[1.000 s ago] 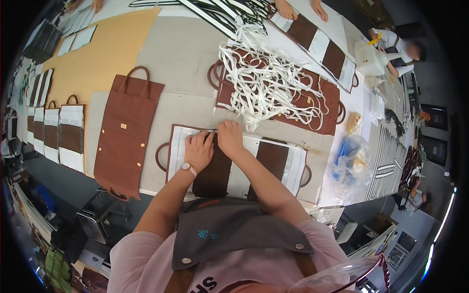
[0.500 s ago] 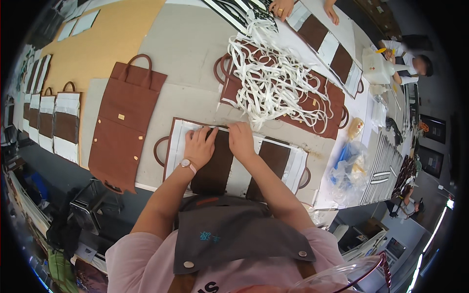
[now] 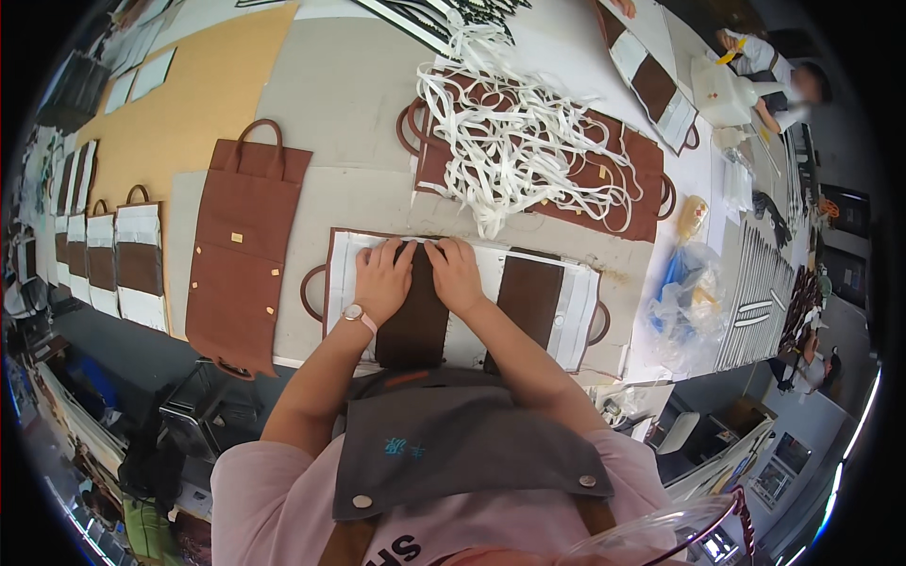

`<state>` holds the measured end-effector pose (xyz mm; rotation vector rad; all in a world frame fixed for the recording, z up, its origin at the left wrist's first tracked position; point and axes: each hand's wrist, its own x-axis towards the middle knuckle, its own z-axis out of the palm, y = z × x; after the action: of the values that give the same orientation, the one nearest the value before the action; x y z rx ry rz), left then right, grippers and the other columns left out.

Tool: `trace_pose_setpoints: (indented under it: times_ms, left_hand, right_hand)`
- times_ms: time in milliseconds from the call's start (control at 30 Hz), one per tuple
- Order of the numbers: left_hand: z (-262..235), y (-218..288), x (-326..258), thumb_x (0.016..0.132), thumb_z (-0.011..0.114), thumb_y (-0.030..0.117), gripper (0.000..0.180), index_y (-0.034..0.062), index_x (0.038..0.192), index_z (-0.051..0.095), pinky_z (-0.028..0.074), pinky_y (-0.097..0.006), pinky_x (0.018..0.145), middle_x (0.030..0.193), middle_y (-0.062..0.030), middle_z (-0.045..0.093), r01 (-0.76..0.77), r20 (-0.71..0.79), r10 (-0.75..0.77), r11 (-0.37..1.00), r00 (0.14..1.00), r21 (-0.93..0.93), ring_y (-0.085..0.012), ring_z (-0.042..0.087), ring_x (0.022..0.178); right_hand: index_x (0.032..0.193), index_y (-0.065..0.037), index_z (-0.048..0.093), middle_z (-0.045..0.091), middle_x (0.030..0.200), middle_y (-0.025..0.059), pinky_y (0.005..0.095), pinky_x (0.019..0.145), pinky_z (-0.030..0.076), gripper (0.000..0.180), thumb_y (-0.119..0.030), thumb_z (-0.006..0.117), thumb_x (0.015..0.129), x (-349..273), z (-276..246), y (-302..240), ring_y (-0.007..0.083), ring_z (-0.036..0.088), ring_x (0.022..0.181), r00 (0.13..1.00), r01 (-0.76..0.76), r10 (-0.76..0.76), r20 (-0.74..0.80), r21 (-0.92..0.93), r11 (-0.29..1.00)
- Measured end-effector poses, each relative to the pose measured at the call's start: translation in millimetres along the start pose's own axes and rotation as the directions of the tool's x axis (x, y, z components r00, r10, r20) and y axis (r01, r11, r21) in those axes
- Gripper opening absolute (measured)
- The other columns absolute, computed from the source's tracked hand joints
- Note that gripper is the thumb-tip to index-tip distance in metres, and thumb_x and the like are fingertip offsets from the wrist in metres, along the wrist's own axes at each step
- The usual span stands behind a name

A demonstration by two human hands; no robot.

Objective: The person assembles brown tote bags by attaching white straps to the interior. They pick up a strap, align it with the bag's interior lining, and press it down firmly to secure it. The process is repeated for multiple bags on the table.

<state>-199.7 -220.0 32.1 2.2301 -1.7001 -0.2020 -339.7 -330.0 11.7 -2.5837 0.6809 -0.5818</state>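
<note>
Where both hands [image 3: 383, 274] [image 3: 456, 275] rest, the panel [image 3: 459, 336] lies underneath.

Centre of frame: bag panel [image 3: 460, 332], crosswise bands of dark brown alternating with white, reddish-brown edging. Left of centre: flat bag [image 3: 247, 259], plain reddish brown, with small cream-yellow patches. Upper centre: tangled tape [image 3: 514, 141], plain white, over reddish-brown fabric [image 3: 644, 209]. Top edge: strips [image 3: 406, 28], black and white. Far left: row of bags [image 3: 139, 264], banded white, dark brown, white. Upper left: sheet [image 3: 212, 75], plain tan, on pale grey tabletop [image 3: 340, 104]. Right of frame: clear plastic bag [image 3: 675, 307], blue and yellowish areas. Lower centre: apron [image 3: 472, 443], dark grey, turquoise lettering, silver-coloured studs; shirt [image 3: 269, 491], pale pink, black lettering. Near centre: watch [image 3: 354, 312], pale face, pinkish strap.
</note>
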Motion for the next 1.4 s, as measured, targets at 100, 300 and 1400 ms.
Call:
trace_pose_setpoints:
  times_ms: [100, 300, 1400]
  left_hand:
    - [-2, 6, -5, 0.085, 0.065, 0.015, 0.05, 0.0119, 0.133, 0.055, 0.034, -0.051, 0.101, 0.127, -0.0105, 0.052, 0.031, 0.033, -0.029, 0.999, 0.999, -0.042, -0.0266, 0.048, 0.122]
    - [0, 6, -16, 0.082, 0.065, 0.013, 0.05, 0.0083, 0.132, 0.056, 0.031, -0.051, 0.107, 0.135, -0.0068, 0.052, -0.166, 0.008, 0.166, 0.985, 0.986, 0.05, -0.0242, 0.046, 0.128]
    - [0, -19, -15, 0.087, 0.065, 0.02, 0.055, 0.0048, 0.137, 0.05, 0.036, -0.047, 0.105, 0.127, -0.0117, 0.051, -0.064, -0.028, 0.062, 0.992, 0.998, -0.11, -0.0286, 0.049, 0.12]
  right_hand:
    - [0.114, -0.001, 0.063, 0.056, 0.106, 0.0125, 0.0461, 0.09, 0.044, 0.035, -0.004, 0.063, 0.079, 15, -4, -7, 0.032, 0.053, 0.102, 0.99, -0.136, 0.137, -0.019, 0.047, 0.99]
    - [0.094, -0.005, 0.066, 0.06, 0.098, 0.0099, 0.044, 0.087, 0.043, 0.017, -0.01, 0.064, 0.078, 52, -5, -1, 0.0305, 0.057, 0.099, 0.957, -0.188, 0.19, 0.218, -0.034, 0.982]
    - [0.13, 0.007, 0.052, 0.049, 0.128, 0.0197, 0.0487, 0.106, 0.039, 0.053, -0.009, 0.061, 0.08, -15, -8, -12, 0.038, 0.046, 0.121, 0.992, -0.039, 0.047, 0.113, -0.071, 0.997]
